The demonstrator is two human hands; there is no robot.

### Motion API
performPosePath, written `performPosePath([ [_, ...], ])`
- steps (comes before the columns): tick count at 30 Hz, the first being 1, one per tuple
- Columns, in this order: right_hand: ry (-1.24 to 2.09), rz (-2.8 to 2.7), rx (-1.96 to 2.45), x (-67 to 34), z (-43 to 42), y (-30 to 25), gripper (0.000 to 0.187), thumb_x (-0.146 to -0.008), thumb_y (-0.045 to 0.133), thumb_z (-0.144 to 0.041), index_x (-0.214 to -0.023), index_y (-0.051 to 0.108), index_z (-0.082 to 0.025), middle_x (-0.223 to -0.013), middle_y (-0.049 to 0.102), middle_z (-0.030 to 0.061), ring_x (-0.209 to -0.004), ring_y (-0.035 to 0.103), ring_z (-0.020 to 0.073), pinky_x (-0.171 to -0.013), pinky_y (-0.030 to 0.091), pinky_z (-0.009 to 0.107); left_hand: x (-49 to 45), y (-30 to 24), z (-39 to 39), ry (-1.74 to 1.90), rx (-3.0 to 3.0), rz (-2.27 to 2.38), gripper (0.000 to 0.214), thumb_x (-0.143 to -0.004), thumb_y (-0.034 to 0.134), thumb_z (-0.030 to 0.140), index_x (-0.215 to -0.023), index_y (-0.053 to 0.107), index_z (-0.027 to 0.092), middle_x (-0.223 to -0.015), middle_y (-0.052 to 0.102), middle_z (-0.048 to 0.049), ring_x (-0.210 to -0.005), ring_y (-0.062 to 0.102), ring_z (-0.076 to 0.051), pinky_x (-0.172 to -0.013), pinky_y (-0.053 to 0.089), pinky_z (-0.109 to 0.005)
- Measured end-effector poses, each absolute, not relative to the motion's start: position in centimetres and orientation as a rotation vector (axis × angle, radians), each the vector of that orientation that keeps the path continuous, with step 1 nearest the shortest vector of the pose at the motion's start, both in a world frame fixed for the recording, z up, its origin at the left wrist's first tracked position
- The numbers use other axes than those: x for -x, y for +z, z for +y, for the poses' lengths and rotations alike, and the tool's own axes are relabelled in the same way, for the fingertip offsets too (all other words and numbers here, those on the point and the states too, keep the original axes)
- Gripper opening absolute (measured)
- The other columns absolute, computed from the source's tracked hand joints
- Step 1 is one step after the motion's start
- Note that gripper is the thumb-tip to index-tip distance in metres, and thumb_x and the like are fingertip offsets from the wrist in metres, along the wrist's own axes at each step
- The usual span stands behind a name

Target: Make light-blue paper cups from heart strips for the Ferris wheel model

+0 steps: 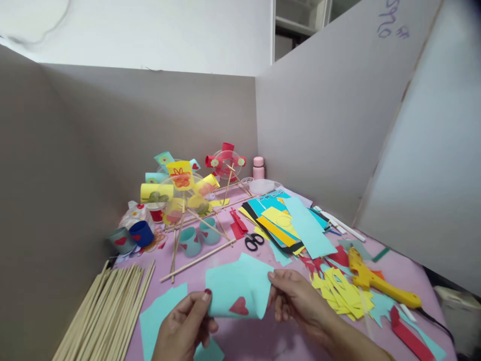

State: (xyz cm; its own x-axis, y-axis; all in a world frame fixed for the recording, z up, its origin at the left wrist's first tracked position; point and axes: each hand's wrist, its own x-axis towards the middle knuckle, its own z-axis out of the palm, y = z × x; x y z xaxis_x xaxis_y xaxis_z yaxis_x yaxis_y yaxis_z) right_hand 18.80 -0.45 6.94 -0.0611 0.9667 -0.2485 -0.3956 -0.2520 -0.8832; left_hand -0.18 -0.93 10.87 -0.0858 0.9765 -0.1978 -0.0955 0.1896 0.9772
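left hand [184, 326] and right hand [296, 301] both pinching curled teal paper [240, 286] with red heart [239, 306], near tabletop [263, 336] front edge, skewers [108, 311] at front-left corner

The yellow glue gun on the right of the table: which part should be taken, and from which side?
Take the yellow glue gun by its short handle, the stub that points toward the far side of the table, coming from above. The body lies flat with nothing on top; a black cord leaves its right end, and yellow paper scraps crowd its near left side.
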Motion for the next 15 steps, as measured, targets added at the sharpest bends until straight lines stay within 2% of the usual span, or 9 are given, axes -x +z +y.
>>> performPosePath([
  [7, 1.627, -0.693, 1.047, -19.0, -0.3, 6.2, 0.047, -0.058, 0.071, -0.056, -0.060, 0.052, -0.013, -0.045, 0.060, 0.0000, -0.030, 0.050, 0.0050, -0.030, 0.027, 0.013, -0.4, 11.0, -1.0, 1.148, -0.860, 1.296, 0.033, -0.058, 0.074, 0.047, -0.066, 0.061, 0.018, -0.045, 0.053, 0.0052, -0.043, 0.041, -0.005, -0.041, 0.030, -0.013],
  [10, 1.619, -0.698, 1.059, -19.1, -0.2, 6.0, 0.047, -0.057, 0.071, -0.057, -0.060, 0.051, -0.014, -0.045, 0.059, -0.0013, -0.029, 0.048, 0.0040, -0.030, 0.028, 0.012, -0.3, 10.7, -0.9, 1.141, -0.837, 1.295, 0.034, -0.053, 0.078, 0.043, -0.065, 0.060, 0.018, -0.048, 0.051, 0.0068, -0.044, 0.045, -0.005, -0.040, 0.028, -0.012],
  [15, 1.582, -0.756, 1.108, -19.3, 0.1, 5.7, 0.039, -0.062, 0.069, -0.050, -0.061, 0.048, -0.016, -0.040, 0.055, -0.0049, -0.028, 0.045, 0.0036, -0.030, 0.024, 0.012, -0.4, 10.0, -0.9, 1.008, -1.025, 1.344, 0.036, -0.063, 0.067, 0.052, -0.060, 0.056, 0.018, -0.037, 0.045, 0.0065, -0.037, 0.031, -0.004, -0.041, 0.021, -0.015],
])
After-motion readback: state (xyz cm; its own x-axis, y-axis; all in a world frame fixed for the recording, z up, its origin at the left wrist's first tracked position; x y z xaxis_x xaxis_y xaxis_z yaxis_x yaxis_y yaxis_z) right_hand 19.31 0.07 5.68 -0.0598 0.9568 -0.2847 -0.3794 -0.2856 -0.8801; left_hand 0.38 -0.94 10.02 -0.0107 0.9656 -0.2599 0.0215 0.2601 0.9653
